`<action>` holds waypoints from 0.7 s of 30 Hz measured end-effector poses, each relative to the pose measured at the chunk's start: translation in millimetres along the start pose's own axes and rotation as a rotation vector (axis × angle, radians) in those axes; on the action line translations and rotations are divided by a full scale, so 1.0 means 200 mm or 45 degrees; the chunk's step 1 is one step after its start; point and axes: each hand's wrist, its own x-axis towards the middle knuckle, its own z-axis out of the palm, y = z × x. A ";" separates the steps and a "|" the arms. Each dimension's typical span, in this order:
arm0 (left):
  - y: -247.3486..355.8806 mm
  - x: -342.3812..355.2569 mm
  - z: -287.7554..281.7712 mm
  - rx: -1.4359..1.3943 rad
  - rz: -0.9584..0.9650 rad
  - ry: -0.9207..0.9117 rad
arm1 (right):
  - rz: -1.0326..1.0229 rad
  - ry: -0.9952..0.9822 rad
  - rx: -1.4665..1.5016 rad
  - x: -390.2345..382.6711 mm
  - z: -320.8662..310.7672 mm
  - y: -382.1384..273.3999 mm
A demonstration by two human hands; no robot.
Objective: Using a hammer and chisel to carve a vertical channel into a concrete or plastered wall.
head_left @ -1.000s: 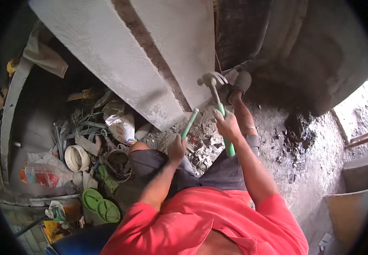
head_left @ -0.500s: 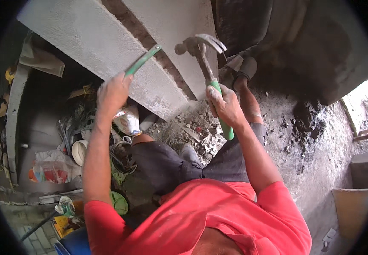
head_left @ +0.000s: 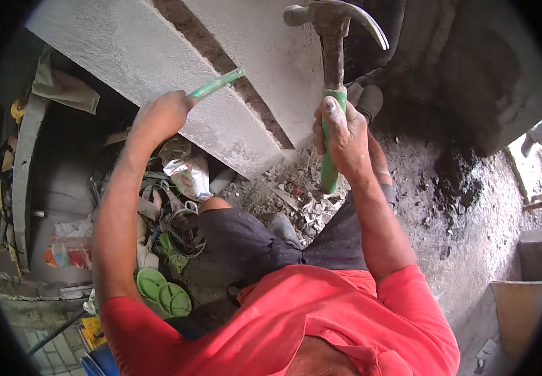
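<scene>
My left hand [head_left: 163, 115] is closed round a flat green bar [head_left: 218, 84] with a small hole near its far end. That end lies over the brown groove [head_left: 259, 114] cut into the grey plastered surface [head_left: 214, 128]; I cannot tell whether it touches. The bar's other end is hidden in my fist. In my right hand [head_left: 344, 139] is a claw hammer [head_left: 332, 56], gripped by its green handle. It stands upright with the head at the top, apart from the bar, its curved claw pointing right.
Broken rubble [head_left: 311, 210] covers the floor between my legs. At the left lie a white sack [head_left: 189, 177], green plastic lids [head_left: 163, 291] and tangled scraps. A dark wet patch [head_left: 455, 182] marks the ground at right, near a wooden board [head_left: 521, 316].
The hammer has risen and straightened upright, further from the surface. My left hand has tilted the bar flatter, and its far end has shifted slightly right.
</scene>
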 end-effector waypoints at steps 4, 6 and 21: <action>0.11 -0.05 -0.11 0.145 0.092 0.025 | 0.090 0.170 0.002 0.01 0.16 0.20; 0.17 -0.02 -0.13 0.199 0.177 0.012 | 0.229 0.168 -0.015 0.02 0.24 0.42; 0.06 0.12 0.14 0.482 0.467 0.066 | 0.244 0.025 -0.692 0.11 0.07 0.88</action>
